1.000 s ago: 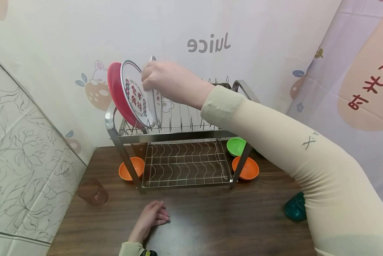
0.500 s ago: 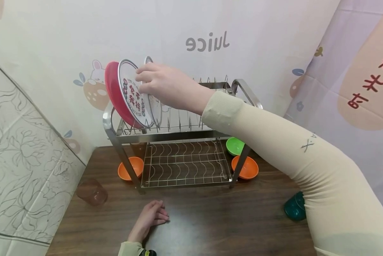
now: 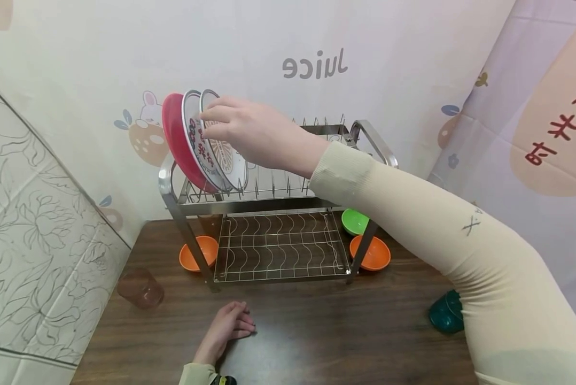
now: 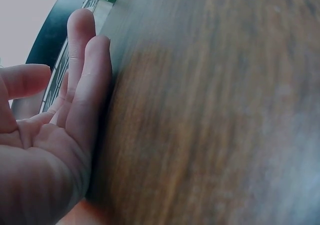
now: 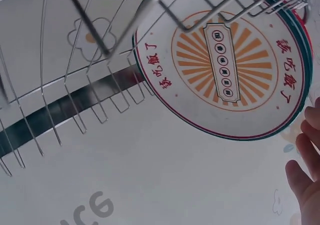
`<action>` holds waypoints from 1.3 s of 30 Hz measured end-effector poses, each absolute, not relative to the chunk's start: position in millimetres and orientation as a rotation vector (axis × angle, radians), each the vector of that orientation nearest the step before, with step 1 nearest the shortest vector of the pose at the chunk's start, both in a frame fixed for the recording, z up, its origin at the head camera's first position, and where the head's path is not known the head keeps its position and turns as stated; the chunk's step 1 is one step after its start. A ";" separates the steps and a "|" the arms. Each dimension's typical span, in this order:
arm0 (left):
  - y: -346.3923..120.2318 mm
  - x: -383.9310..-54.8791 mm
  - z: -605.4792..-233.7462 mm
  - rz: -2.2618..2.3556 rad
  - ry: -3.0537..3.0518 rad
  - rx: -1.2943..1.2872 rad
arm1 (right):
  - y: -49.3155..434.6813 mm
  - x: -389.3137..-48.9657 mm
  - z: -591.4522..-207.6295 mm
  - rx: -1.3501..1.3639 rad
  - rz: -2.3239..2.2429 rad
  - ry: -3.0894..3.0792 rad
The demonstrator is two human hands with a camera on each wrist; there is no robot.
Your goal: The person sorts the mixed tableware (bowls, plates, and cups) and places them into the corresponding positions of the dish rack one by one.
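Observation:
In the head view a white plate with an orange sunburst and red lettering stands on edge in the upper tier of the metal dish rack. It leans left against another white plate, and a red plate is outermost. My right hand is at the upper right of the sunburst plate, its fingers spread apart. The right wrist view has the fingers just beside the rim of this plate, not curled round it. My left hand rests on its side on the wooden table, fingers relaxed, holding nothing.
Orange bowls sit by both sides of the rack, with a green bowl at the right. A brownish clear cup stands at the left and a teal cup at the right. Printed cloth hangs behind.
The sunburst plate has tipped left, from nearly upright to leaning on the white plate beside it. My right hand has loosened from its edge, fingers spreading. The left hand stays put.

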State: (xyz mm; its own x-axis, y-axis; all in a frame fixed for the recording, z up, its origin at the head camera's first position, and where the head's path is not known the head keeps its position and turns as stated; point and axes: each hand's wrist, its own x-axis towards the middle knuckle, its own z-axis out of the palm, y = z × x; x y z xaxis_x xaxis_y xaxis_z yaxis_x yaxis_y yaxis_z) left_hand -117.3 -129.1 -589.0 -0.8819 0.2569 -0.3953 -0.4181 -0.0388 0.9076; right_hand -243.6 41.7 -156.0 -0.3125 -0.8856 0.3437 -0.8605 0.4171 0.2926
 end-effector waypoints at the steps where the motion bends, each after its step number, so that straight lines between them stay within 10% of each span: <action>1: -129.2 -117.3 -588.9 1.970 1.789 -0.170 | 43.2 -242.3 -155.6 1.484 -0.063 -2.227; 39: -130.1 -121.2 -592.4 1.940 1.825 -0.177 | 167.4 -144.8 -225.1 1.358 0.593 -2.040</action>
